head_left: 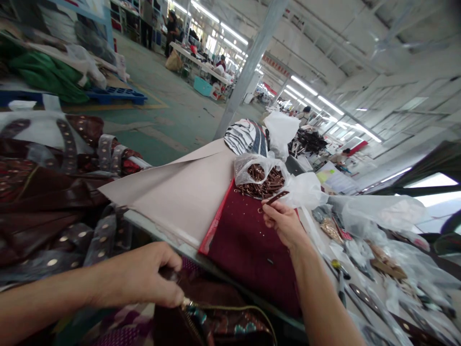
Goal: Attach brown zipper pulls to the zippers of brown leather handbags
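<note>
At the lower left, my left hand [144, 276] pinches the edge of a dark brown leather bag [216, 290] beside the end of its gold zipper [230, 306]. Through the open zipper a patterned brown and teal surface shows. My right hand [283, 222] holds a short brown leather tab [277, 197] with gold studs, and a small gold ring hangs near the fingertips. This hand is above a dark red cloth [248, 250], just in front of a clear plastic bag [247, 166] full of similar brown tabs [262, 180].
A beige sheet [187, 187] covers the table left of the cloth. Studded brown bags [54, 202] are piled at far left. Tools, including a yellow-tipped one [336, 264], and plastic bags [382, 211] crowd the right side. A slanting metal post [248, 72] rises behind the table.
</note>
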A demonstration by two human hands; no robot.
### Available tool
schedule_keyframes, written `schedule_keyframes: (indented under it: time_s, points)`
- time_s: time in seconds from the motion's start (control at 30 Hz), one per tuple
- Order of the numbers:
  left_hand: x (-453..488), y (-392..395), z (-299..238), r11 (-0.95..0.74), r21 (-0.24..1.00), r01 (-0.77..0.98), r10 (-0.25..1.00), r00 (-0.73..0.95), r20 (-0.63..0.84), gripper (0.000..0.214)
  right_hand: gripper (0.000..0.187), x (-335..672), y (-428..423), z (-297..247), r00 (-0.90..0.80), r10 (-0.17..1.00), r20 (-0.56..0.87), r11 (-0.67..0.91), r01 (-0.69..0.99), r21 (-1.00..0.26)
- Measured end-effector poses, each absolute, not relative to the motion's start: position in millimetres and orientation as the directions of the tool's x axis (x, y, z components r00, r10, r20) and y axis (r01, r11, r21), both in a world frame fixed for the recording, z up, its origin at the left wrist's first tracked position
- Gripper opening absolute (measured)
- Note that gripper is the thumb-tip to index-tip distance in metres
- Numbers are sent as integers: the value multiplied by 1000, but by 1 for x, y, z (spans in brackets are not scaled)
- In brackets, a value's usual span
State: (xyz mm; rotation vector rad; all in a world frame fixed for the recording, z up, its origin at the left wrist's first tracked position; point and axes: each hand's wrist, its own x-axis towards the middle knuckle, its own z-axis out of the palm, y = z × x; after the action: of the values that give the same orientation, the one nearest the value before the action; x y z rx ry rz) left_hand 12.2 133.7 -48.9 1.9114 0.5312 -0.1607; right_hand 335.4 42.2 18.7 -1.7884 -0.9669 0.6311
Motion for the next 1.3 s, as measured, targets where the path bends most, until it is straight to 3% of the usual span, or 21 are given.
schedule_keyframes:
  time_s: [0.07,0.2,0.33,0.43,0.57,0.7,0.9,1.2,1.3]
  points:
    - [15,137,-34,-281,856,433,245,895,-372,35,48,298,24,21,510,860,-16,-155,232,-960]
    - [17,138,-24,-293,877,380,182,923,-339,36,27,235,-8,17,386,922,-37,-85,106,-991]
    - [17,134,-23,-183,936,301,115,952,-283,29,8,198,-30,4,256,942,218,96,416,-904]
    - [18,130,-24,-124,953,277,104,959,-265,31,19,188,-40,-1,-40,941,336,288,617,-733]
    - [19,127,-26,-109,960,258,94,964,-248,28,32,184,-46,7,-290,903,316,426,701,-572]
    - [20,126,-27,-147,949,280,135,956,-261,30,29,179,-48,20,-424,872,244,488,733,-473]
    - [21,125,-25,-198,928,317,176,942,-284,33,22,177,-49,28,-471,860,198,511,791,-336]
    - [19,129,-24,-193,956,221,158,969,-192,38,26,198,-66,30,-439,870,225,492,807,-328]
    - [22,133,-6,-303,931,205,200,968,-149,41,30,216,-68,41,-386,887,254,453,834,-315]
